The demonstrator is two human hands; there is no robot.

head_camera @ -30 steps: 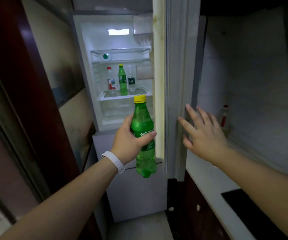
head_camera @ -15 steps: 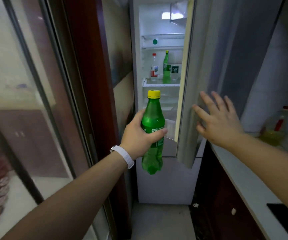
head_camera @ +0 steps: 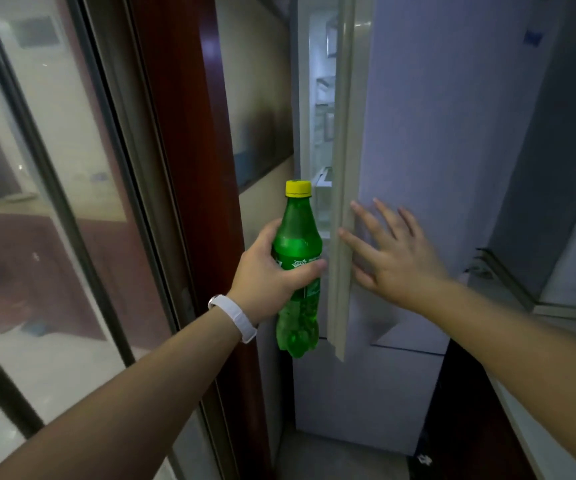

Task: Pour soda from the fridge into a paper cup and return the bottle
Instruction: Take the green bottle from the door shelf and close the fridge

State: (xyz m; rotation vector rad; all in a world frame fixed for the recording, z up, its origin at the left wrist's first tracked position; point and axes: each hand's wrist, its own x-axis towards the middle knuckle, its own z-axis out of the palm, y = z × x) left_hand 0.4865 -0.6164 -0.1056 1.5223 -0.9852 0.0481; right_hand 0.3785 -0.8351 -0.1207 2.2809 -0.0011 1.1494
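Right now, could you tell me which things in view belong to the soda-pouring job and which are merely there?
Job: green plastic soda bottle with yellow cap, gripped by the left hand; pale fridge door, under the open right hand.

Merely there: white wristband; glass sliding door; dark red wooden frame.

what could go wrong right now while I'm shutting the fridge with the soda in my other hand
The green soda bottle, held in your left hand, sits right beside the fridge door edge, so the closing door might clip it or your fingers. Your right hand pushes with flat fingers near that edge, which could get pinched in the narrow gap.
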